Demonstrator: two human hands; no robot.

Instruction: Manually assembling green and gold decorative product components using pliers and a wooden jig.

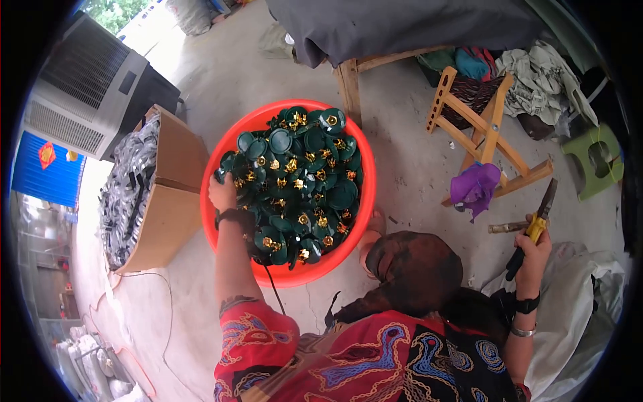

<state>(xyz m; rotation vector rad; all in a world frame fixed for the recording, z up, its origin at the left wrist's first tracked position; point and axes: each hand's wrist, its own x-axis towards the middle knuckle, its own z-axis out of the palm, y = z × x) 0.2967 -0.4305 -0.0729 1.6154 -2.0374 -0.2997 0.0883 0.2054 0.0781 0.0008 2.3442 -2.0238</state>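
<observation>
A red plastic basin [290,281] stands on the floor, heaped with dark green round plastic pieces [341,194], many bearing gold crown-shaped parts. My left hand [224,191] is at the basin's left side, its fingers closed at a green round piece [220,175] on the edge of the heap. Away to the right, my right hand [532,249] is closed around a hand tool [538,226] with yellow and black handles and a dark metal blade pointing up. Its exact kind is hard to make out. Beside this hand shows a short brown stick [507,228].
Left of the basin, a cardboard box [175,157] holds shiny grey strips, near a grey air cooler [84,84]. A covered table [402,27] stands beyond. Rightward are a folding wooden frame [492,127] with a purple cloth [475,186], a green stool [593,161] and white sacking [569,301].
</observation>
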